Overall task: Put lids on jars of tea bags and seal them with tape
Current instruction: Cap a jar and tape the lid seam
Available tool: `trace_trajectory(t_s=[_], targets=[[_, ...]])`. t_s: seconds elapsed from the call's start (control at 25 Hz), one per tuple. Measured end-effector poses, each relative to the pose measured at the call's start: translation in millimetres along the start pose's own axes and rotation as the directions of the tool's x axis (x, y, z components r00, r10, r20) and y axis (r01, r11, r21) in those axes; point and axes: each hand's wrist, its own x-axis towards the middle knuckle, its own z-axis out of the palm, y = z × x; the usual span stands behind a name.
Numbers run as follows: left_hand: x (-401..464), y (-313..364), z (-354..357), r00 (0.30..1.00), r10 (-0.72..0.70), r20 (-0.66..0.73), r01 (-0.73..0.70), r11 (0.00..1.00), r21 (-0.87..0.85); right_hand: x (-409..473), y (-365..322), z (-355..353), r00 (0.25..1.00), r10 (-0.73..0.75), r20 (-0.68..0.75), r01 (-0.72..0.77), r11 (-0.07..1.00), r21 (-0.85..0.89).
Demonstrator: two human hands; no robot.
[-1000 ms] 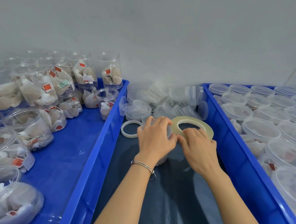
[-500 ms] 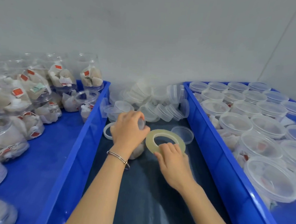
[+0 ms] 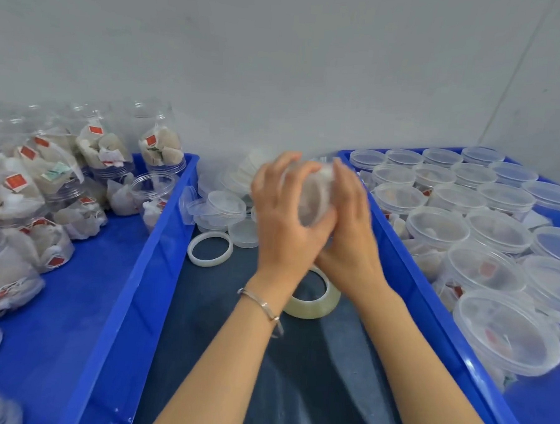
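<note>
A clear plastic jar of tea bags (image 3: 312, 194) is being held in the air between both hands; the left hand (image 3: 284, 218) and right hand (image 3: 349, 228) are wrapping around it. Blurred grip: it could be slipping toward the yellowish tape roll (image 3: 316, 298) lying below.

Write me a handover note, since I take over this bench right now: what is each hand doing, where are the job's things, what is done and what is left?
Left hand and right hand both grip one clear jar, raised above the dark mat; blur hides its lid.
Tape roll lies on the mat below the wrists; a thinner ring lies left of it, by loose lids.
Done: lidded jars fill the right blue bin.
Left: the jars in the left blue bin; at least one stands open.
</note>
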Motion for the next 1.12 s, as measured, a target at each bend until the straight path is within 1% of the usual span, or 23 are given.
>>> trace_trajectory(t_s=[0.04, 0.08, 0.12, 0.16, 0.24, 0.28, 0.36, 0.44, 0.48, 0.52, 0.56, 0.6, 0.64, 0.68, 0.8, 0.88, 0.96, 1.04, 1.12], targets=[[5.1, 14.1, 12.5, 0.998, 0.055, -0.021, -0.057, 0.997, -0.058, 5.8, 3.7, -9.1, 0.992, -0.003, -0.129, 0.004, 1.0, 0.001], [10.3, 25.9, 24.8, 0.993, 0.114, -0.014, -0.115, 0.989, -0.096, 8.6, 8.5, -18.7, 0.974, 0.018, -0.228, -0.019, 1.0, -0.005], [14.0, 35.4, 36.5, 0.986, 0.167, 0.027, -0.163, 0.979, -0.123, 8.5, 13.4, -28.6, 0.953, 0.073, -0.294, -0.078, 0.997, -0.006], [16.6, 41.6, 46.3, 0.973, 0.21, 0.094, -0.197, 0.971, -0.137, 6.5, 17.6, -36.3, 0.931, 0.158, -0.33, -0.166, 0.986, 0.002], [20.1, 47.5, 61.1, 0.93, 0.266, 0.254, -0.239, 0.962, -0.131, 0.1, 26.3, -44.5, 0.876, 0.327, -0.355, -0.343, 0.939, 0.018], [24.2, 49.1, 66.9, 0.898, 0.283, 0.337, -0.256, 0.959, -0.123, -1.0, 29.9, -45.9, 0.85, 0.384, -0.36, -0.403, 0.915, 0.025], [37.1, 53.1, 78.2, 0.824, 0.303, 0.48, -0.293, 0.951, -0.097, 4.1, 36.5, -49.9, 0.805, 0.46, -0.375, -0.487, 0.873, 0.025], [50.2, 57.3, 88.0, 0.764, 0.303, 0.57, -0.326, 0.943, -0.064, 9.4, 46.8, -56.3, 0.764, 0.542, -0.35, -0.563, 0.825, 0.048], [53.8, 57.8, 92.3, 0.762, 0.292, 0.577, -0.315, 0.947, -0.063, 11.0, 53.0, -59.2, 0.739, 0.603, -0.3, -0.602, 0.791, 0.107], [53.5, 56.5, 95.2, 0.793, 0.267, 0.548, -0.268, 0.96, -0.079, 11.0, 58.2, -60.8, 0.711, 0.663, -0.234, -0.637, 0.748, 0.184], [49.8, 53.2, 95.2, 0.846, 0.217, 0.487, -0.185, 0.976, -0.112, 10.3, 62.4, -61.4, 0.684, 0.708, -0.176, -0.669, 0.705, 0.233], [43.7, 48.2, 93.4, 0.9, 0.148, 0.41, -0.091, 0.984, -0.155, 9.9, 66.2, -61.9, 0.667, 0.732, -0.142, -0.698, 0.68, 0.224], [36.5, 43.0, 90.9, 0.936, 0.078, 0.344, -0.009, 0.98, -0.199, 10.5, 70.0, -62.4, 0.664, 0.737, -0.128, -0.719, 0.676, 0.164], [29.7, 38.6, 88.8, 0.954, 0.023, 0.298, 0.05, 0.971, -0.233, 12.7, 73.5, -63.4, 0.676, 0.728, -0.116, -0.723, 0.685, 0.091], [19.4, 33.2, 86.5, 0.969, -0.113, 0.221, 0.174, 0.945, -0.277, 22.6, 89.1, -71.1, 0.705, 0.703, -0.088, -0.707, 0.69, -0.151], [17.5, 33.9, 86.7, 0.97, -0.146, 0.193, 0.198, 0.937, -0.288, 26.7, 102.1, -81.1, 0.713, 0.698, -0.062, -0.676, 0.663, -0.322], [16.8, 34.9, 86.1, 0.969, -0.151, 0.194, 0.206, 0.929, -0.307, 25.7, 113.3, -94.5, 0.746, 0.665, 0.031, -0.586, 0.678, -0.445], [18.5, 35.9, 85.5, 0.97, -0.114, 0.216, 0.182, 0.927, -0.327, 23.0, 121.8, -109.7, 0.787, 0.601, 0.143, -0.466, 0.73, -0.5], [19.5, 41.3, 85.5, 0.962, -0.022, 0.273, 0.118, 0.933, -0.34, 20.4, 126.8, -123.6, 0.792, 0.583, 0.182, -0.43, 0.744, -0.511]])
